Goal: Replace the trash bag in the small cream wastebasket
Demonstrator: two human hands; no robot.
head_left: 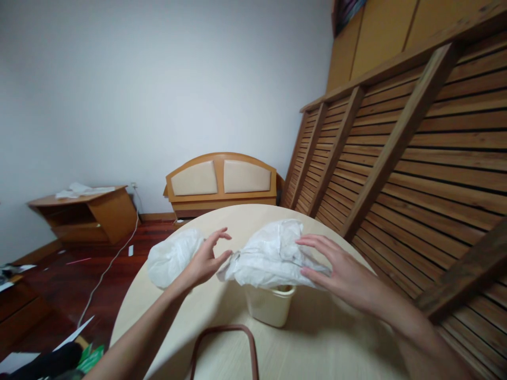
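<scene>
On your right, a large slatted wooden panel leans along that side. The round pale worktop fills the near middle, and past its far edge stands a wooden headboard with two padded insets. A low wooden cabinet sits at the far left, on the dark floor.

At the middle of the worktop, the crumpled white plastic bag lies draped over the mouth of a small cream bin, hiding most of its opening. A second white bag sits in a loose heap to the left, partly behind your left wrist. Nearest you, a brown rounded frame lies flat and runs out of view.

Your left hand has a released grip, its thumb just beside the bag's left end; you cannot be sure from here whether it touches. Your right hand reaches over the bag's right side, its grip also loose, with fingers and thumb well apart and seemingly resting against the film.

Expect the bag to be very light, limp and a little slippery, likely to slide or tear if you pull sharply. Take it by the gathered edges at both ends. The bin should be light but stiff; its rim would give you the firmest hold.
</scene>
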